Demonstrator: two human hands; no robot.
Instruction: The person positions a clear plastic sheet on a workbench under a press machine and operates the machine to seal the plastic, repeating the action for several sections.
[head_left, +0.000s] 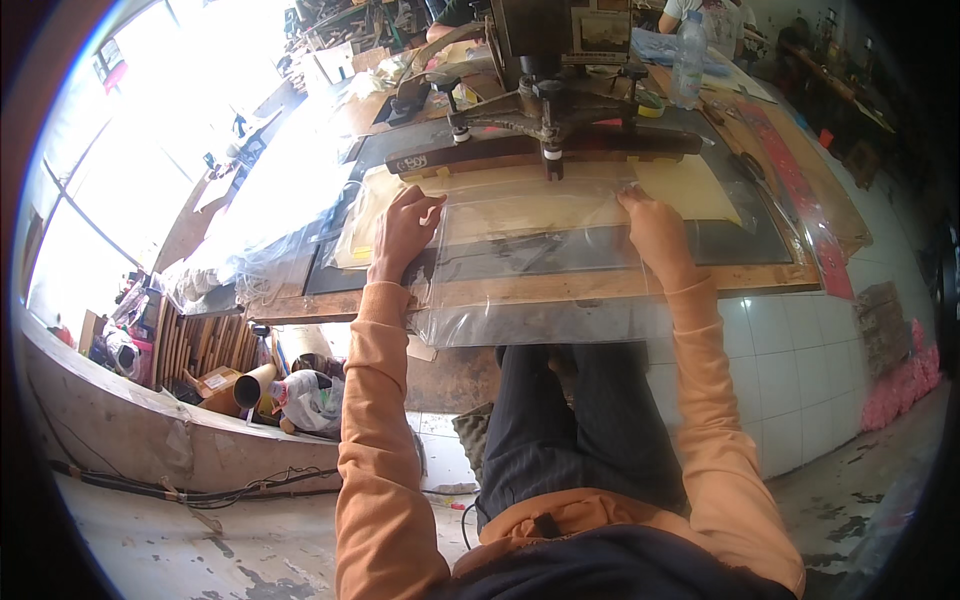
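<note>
1. The tabletop, edged in wood, carries a dark board.
2. A dark metal machine stands over its middle.
3. The clear plastic sheet spans between the 2 hands, over the tabletop, its near end reaching past the front edge.
4. A cream sheet lies on the board, partly behind the plastic.
5. A long dark bar crosses the cream sheet's far side.
6. A clear bottle stands upright at far right.
7. The left hand is nearly closed, pinching the plastic's left side; the right hand, fingers curled, grips its right side.
</note>
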